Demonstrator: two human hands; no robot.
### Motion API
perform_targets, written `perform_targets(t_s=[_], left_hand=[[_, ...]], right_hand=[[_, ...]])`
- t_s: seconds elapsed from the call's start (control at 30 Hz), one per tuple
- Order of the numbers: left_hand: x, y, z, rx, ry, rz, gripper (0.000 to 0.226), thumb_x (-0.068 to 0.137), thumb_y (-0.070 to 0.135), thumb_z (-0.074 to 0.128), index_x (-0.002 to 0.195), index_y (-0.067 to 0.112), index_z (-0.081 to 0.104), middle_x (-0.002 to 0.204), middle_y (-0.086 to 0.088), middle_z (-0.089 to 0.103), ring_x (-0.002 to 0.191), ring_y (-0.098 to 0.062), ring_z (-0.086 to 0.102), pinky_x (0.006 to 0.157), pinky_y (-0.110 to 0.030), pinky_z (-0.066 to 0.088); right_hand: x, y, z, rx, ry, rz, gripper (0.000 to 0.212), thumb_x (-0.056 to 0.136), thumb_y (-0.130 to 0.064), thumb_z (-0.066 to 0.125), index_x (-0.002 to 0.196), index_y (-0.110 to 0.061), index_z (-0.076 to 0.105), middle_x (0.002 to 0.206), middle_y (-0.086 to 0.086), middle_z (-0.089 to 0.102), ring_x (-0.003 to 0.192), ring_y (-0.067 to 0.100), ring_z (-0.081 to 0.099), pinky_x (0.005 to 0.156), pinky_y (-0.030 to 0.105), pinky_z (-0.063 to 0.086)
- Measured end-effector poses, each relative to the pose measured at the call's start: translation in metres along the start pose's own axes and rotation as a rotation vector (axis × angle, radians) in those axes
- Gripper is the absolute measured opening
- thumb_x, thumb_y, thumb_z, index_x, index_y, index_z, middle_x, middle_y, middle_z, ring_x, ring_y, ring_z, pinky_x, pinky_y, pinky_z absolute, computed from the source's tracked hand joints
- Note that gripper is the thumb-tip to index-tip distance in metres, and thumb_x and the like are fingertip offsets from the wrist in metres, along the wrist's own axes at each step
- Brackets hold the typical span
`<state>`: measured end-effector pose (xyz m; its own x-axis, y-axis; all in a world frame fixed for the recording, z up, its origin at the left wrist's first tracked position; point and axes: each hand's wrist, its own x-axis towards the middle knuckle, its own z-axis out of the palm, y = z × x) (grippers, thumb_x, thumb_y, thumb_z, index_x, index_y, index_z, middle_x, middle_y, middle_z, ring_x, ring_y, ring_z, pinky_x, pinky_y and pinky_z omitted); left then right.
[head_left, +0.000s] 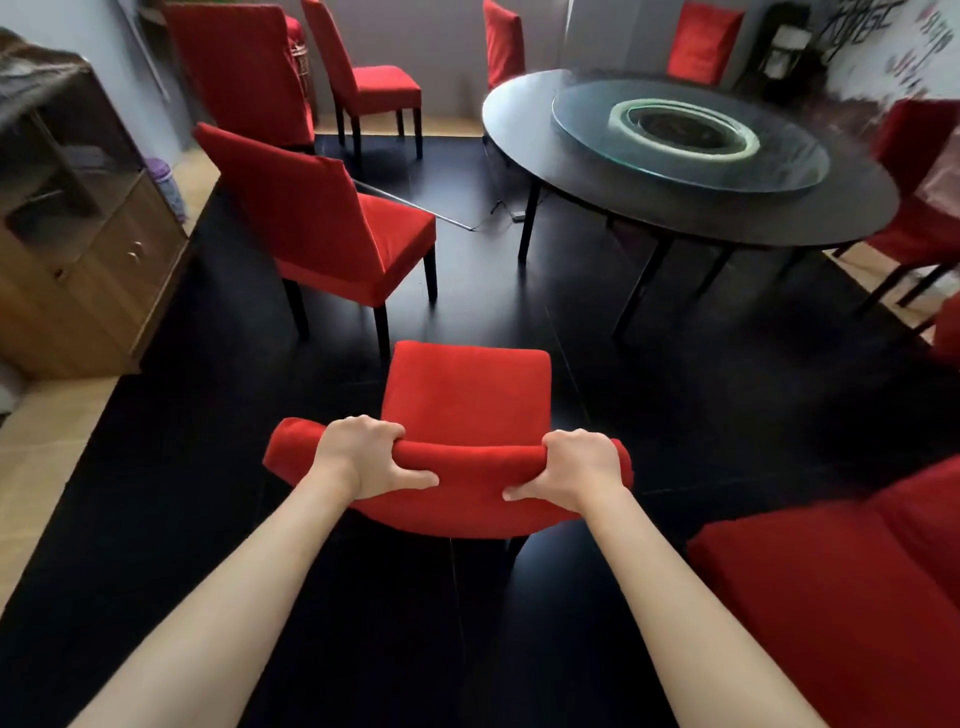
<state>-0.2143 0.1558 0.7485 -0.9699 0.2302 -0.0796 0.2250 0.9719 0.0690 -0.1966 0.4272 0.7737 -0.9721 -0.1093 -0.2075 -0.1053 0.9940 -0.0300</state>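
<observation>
Both arms out fwd; L hand (363, 457) & R hand (569, 470) gripping, fingers curled over, thumbs inward.

Blurred wall lettering (878, 31), illegible

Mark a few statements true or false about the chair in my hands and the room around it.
1. The left hand and the right hand both hold the top of the chair back. True.
2. A glass turntable lies on the round table. True.
3. The chair's seat is tucked under the table. False: the chair stands apart from the table, on the dark floor.
4. The cabinet stands at the right of the room. False: it is at the left.
</observation>
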Motion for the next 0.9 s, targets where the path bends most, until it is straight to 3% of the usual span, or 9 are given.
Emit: perform_targets(t_s=[0.27,0.47,0.67,0.9], left_hand=[[0.007,-0.04,-0.008,0.042,-0.012,0.195,0.085,0.044,0.099,0.027,0.078,0.03,0.061,0.071,0.013,0.058,0.073,-0.012,0.057,0.066,-0.028,0.043],[0.003,-0.056,-0.006,0.075,-0.004,0.288,0.08,0.044,0.1,0.026,0.071,0.031,0.056,0.066,0.014,0.051,0.067,-0.011,0.049,0.063,-0.028,0.037],[0.027,-0.052,-0.013,0.048,0.012,0.307,0.087,0.045,0.101,0.025,0.078,0.029,0.061,0.076,0.011,0.062,0.074,-0.013,0.059,0.068,-0.029,0.046],[0.044,-0.054,-0.009,0.08,0.072,0.366,0.087,0.044,0.101,0.019,0.076,0.03,0.059,0.07,0.013,0.06,0.067,-0.01,0.056,0.061,-0.027,0.04]], right_hand=[[-0.039,-0.051,0.016,0.052,0.068,0.187,0.073,0.044,-0.095,0.052,0.065,-0.025,0.04,0.065,-0.011,0.051,0.065,0.015,0.055,0.062,0.029,0.034],[-0.058,-0.075,0.027,0.045,0.097,0.26,0.075,0.044,-0.097,0.049,0.065,-0.025,0.042,0.062,-0.012,0.05,0.061,0.012,0.054,0.057,0.028,0.034],[-0.042,-0.07,0.015,0.067,0.097,0.306,0.075,0.044,-0.096,0.052,0.068,-0.024,0.047,0.065,-0.012,0.055,0.065,0.013,0.057,0.061,0.028,0.039],[-0.03,-0.061,0.019,-0.021,0.123,0.278,0.075,0.044,-0.099,0.043,0.063,-0.026,0.04,0.058,-0.014,0.048,0.057,0.011,0.052,0.056,0.027,0.033]])
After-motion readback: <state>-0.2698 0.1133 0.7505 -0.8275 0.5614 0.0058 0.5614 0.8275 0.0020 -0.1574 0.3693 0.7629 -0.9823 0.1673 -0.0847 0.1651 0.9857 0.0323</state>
